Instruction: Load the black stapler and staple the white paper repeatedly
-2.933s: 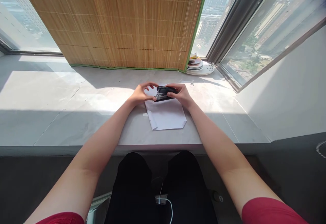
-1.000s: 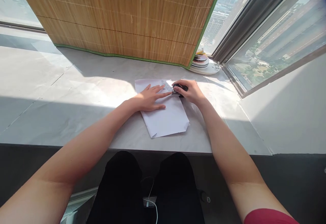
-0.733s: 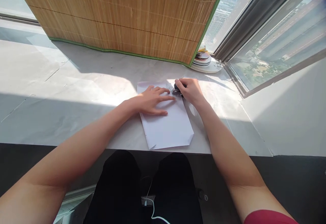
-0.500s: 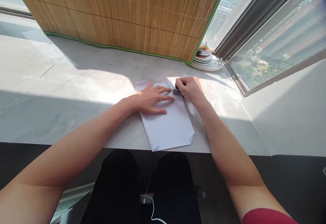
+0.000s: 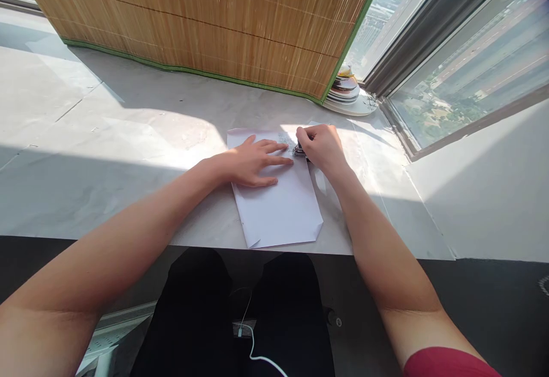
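A white paper (image 5: 278, 214), folded at its lower corners, lies on the pale tabletop near the front edge. My left hand (image 5: 257, 162) rests flat across its upper half, fingers spread. Some small grey print shows near those fingertips. At the paper's upper right edge, my right hand (image 5: 321, 145) is closed around a small dark and metal stapler (image 5: 299, 150). The stapler's metal end points left over the paper, close to my left fingertips. Most of its body is hidden inside my right fist.
A bamboo blind (image 5: 206, 16) with green edging hangs at the back. Stacked plates (image 5: 345, 94) stand in the corner by the window frame (image 5: 412, 28). A white wall (image 5: 489, 194) bounds the right side. Below the table edge, a white cable (image 5: 253, 345) hangs between my legs.
The view has shifted slightly. My right hand and the stapler sit a little farther right relative to the paper's edge and my left fingertips. My left hand stays flat on the paper.
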`<state>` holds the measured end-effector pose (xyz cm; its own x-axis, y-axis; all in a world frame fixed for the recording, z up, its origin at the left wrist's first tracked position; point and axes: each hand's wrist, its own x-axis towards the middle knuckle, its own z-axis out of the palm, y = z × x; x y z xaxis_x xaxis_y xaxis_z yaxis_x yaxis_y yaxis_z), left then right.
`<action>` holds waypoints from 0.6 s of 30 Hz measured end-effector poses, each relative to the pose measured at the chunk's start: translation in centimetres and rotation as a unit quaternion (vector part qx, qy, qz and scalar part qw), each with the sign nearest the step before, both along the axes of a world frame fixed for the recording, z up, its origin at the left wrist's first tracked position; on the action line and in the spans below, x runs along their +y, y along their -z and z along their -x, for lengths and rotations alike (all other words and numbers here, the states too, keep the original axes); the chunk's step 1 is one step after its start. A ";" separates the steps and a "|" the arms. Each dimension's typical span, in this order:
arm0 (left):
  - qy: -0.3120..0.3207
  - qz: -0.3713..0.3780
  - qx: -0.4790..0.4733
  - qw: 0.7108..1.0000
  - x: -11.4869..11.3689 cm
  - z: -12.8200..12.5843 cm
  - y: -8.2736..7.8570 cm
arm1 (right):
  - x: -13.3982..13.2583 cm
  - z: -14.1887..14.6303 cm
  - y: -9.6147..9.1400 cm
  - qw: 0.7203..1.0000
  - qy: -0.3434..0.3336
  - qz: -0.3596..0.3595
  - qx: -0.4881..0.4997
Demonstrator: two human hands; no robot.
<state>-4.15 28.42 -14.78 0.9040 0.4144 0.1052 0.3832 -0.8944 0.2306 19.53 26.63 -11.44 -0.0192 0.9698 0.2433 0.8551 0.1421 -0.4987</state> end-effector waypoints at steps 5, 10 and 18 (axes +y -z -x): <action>-0.003 -0.006 0.004 1.000 0.0 -0.2 0.2 | -0.2 0.4 -0.1 1.000 0.009 0.008 -0.004; -0.014 -0.007 0.004 1.000 -0.1 -0.4 0.3 | -0.2 0.8 0.1 1.000 0.016 0.005 -0.025; -0.024 0.002 -0.005 1.000 -0.4 -0.5 0.2 | 0.3 0.7 0.5 0.997 -0.004 -0.003 -0.074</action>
